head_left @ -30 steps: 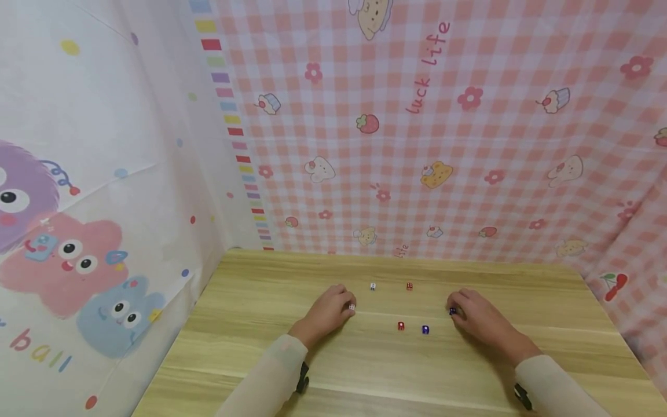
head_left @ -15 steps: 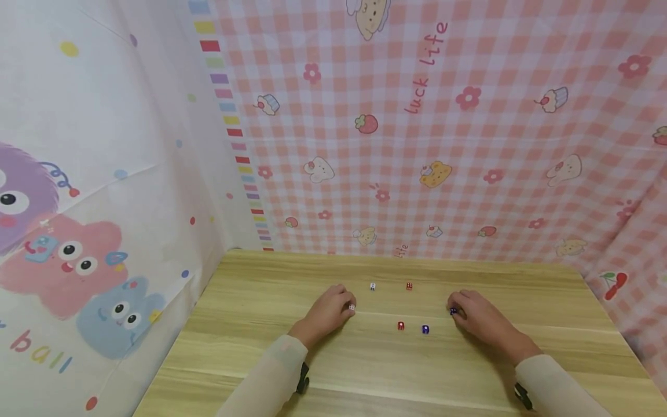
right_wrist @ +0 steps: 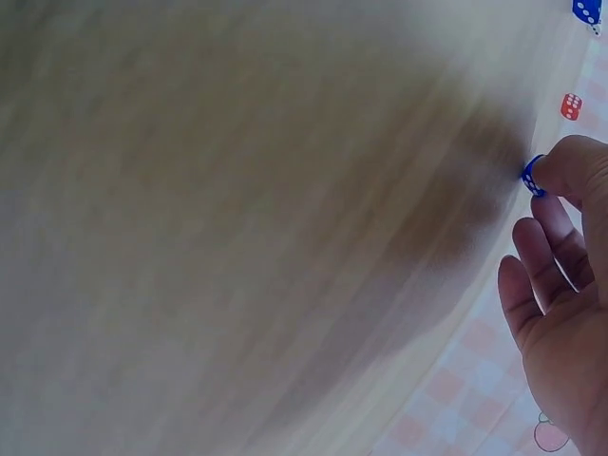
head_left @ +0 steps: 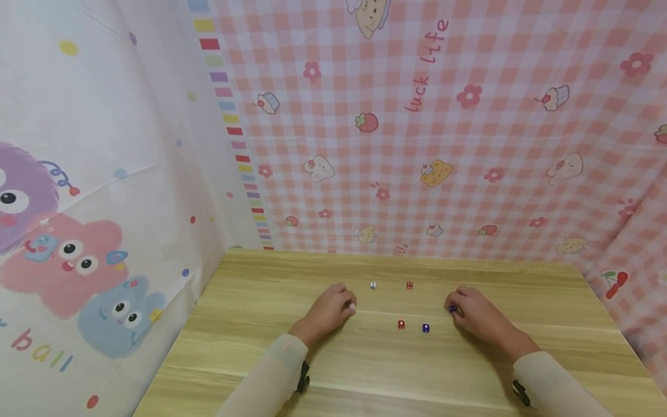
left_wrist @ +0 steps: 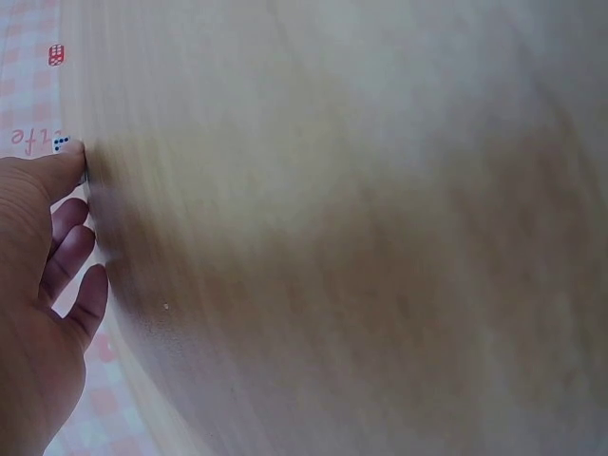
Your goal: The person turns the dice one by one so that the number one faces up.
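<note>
My left hand (head_left: 325, 310) pinches a white die (head_left: 352, 306) between thumb and fingertip, low at the wooden table. In the left wrist view this white die (left_wrist: 62, 144) shows dark dots and is partly covered by the thumb. On the other side, my right hand (head_left: 476, 313) pinches a blue die (head_left: 452, 309) with white dots; the right wrist view shows that blue die (right_wrist: 532, 177) under the thumb tip. Between the hands lie another white die (head_left: 373, 285) and a red die (head_left: 409, 285) farther back. Closer in are a second red die (head_left: 401, 325) and a second blue die (head_left: 425, 328).
The light wooden table (head_left: 333, 388) ends at the back against a pink checked cloth (head_left: 396, 145) with printed figures. A white cloth (head_left: 146, 75) with cartoon shapes hangs along the left side.
My right hand has shifted very slightly left and away from me, still holding the blue die. The left hand and the loose dice have stayed in place.
</note>
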Demonstrator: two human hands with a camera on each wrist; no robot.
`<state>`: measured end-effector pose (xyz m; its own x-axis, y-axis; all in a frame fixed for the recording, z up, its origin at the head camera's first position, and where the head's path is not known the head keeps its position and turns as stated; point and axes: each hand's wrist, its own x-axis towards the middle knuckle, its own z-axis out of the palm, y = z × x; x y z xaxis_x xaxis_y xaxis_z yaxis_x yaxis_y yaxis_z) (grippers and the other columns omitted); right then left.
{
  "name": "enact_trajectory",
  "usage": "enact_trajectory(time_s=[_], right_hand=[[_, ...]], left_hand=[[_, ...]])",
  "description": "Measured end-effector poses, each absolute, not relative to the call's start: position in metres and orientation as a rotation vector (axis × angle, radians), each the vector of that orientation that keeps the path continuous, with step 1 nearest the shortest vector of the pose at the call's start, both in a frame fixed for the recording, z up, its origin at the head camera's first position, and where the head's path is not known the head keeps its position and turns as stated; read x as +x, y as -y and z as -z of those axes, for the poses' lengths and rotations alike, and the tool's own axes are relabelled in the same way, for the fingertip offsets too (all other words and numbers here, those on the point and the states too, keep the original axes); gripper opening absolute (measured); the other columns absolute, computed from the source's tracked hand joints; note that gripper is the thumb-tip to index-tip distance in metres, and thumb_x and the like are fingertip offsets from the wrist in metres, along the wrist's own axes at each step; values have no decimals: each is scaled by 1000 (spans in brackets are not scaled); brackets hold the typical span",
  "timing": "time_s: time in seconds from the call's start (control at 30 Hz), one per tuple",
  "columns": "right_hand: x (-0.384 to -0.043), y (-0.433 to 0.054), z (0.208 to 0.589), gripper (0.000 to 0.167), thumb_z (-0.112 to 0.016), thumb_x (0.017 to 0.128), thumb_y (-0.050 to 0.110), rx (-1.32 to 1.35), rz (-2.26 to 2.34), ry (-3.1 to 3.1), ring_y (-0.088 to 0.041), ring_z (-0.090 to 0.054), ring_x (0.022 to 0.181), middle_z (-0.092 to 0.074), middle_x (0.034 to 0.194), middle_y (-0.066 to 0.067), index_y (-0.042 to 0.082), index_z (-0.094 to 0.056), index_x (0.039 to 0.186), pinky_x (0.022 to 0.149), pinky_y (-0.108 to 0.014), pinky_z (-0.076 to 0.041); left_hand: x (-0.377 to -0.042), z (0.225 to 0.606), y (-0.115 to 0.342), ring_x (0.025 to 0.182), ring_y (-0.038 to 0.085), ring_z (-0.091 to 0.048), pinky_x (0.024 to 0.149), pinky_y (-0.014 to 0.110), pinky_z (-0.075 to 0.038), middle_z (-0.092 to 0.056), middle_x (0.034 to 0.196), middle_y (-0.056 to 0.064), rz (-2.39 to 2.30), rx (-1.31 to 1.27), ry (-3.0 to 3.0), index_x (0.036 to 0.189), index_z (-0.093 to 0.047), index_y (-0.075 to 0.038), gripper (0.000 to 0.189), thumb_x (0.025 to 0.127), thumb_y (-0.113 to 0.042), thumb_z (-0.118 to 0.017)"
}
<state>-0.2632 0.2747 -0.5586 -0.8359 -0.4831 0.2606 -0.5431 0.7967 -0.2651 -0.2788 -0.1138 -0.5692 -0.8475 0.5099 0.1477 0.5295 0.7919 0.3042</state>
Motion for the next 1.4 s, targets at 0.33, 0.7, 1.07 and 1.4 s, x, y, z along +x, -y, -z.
enact_trajectory(time_s=[0.33,0.7,1.07,1.4], right_hand=[[-263,-276,563,23,-79,83,1,783,-510,2828,-22,-61,93,-64,98,1,13,-71,101,85,-48,-54],[-263,-275,561,13,-79,88,9,739,-479,2896,-19,-59,91,-63,94,3,15,-70,96,83,-47,-53],[-262,-275,557,13,-78,89,9,735,-497,2917,-20,-59,91,-63,94,3,15,-70,97,83,-47,-53],[-261,-275,554,13,-79,87,9,758,-494,2886,-19,-60,91,-63,93,4,15,-71,95,84,-47,-54]], left_hand=[[-279,571,113,93,11,-51,86,29,-50,-57,101,-5,533,-822,2945,104,-70,-19,10,99,-27,-71],[-278,572,114,95,11,-52,87,29,-51,-58,102,-5,547,-825,2943,102,-70,-19,9,99,-27,-72],[-280,572,114,93,11,-51,86,29,-50,-57,99,-6,545,-822,2935,101,-70,-20,9,98,-27,-73],[-279,568,114,92,11,-50,85,28,-50,-57,99,-6,534,-827,2940,102,-70,-19,10,98,-27,-73]])
